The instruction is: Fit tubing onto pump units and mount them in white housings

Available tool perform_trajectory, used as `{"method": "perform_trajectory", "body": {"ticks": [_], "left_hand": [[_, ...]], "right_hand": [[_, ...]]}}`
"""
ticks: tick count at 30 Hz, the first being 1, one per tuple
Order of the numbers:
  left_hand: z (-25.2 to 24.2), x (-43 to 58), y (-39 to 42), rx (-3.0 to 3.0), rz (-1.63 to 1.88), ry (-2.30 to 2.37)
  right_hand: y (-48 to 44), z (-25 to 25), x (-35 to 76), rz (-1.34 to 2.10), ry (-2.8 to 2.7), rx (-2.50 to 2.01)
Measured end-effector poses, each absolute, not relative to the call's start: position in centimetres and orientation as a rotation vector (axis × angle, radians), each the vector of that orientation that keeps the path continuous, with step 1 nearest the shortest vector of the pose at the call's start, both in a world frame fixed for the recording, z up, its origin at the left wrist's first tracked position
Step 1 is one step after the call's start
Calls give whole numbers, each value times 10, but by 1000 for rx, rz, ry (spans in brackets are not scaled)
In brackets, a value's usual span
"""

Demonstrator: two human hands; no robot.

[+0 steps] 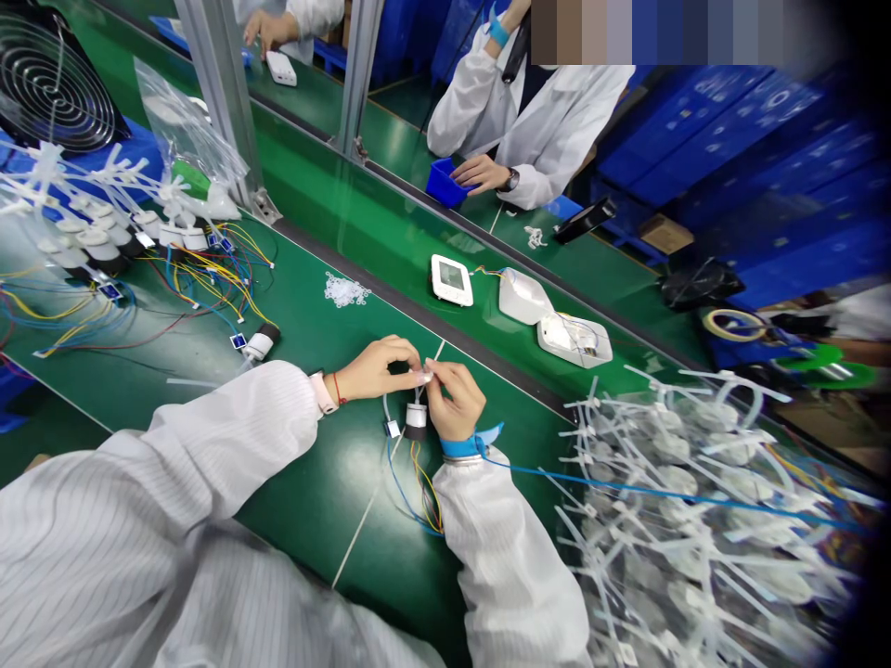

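My left hand [386, 368] and my right hand [455, 397] meet above the green bench, thumbs and fingers pinched together. Between their fingertips is the end of a thin whitish tube [418, 393]; the fingers hide its exact shape. Just below hangs or rests a small black-and-white pump motor [416, 419] joined to that tube. A small white-and-blue part [392, 429] is beside the motor. Blue and yellow wires [418, 473] trail toward my right sleeve. A blue wrist strap [465, 447] with a cord circles my right wrist.
A pile of small clear rings [346, 289] lies ahead of my left hand. Several pump motors with wires [104, 243] crowd the left, one lying apart [261, 343]. Many bagged tubed parts [668, 520] fill the right. A white display device [451, 280] sits beyond; a co-worker's hand [480, 173] touches a blue bin.
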State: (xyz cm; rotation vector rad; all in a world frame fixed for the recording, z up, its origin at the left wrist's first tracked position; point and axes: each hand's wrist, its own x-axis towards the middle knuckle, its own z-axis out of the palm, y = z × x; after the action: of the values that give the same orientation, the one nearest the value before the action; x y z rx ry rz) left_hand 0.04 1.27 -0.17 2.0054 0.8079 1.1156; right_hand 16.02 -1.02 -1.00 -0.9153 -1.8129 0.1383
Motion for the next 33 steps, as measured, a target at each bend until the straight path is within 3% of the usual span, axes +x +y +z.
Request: {"method": "perform_trajectory", "body": {"ticks": [33], "left_hand": [[-1,0,13,1989,1140,786]], "right_hand": [[-11,-6,158,138,-1821,-909]]}}
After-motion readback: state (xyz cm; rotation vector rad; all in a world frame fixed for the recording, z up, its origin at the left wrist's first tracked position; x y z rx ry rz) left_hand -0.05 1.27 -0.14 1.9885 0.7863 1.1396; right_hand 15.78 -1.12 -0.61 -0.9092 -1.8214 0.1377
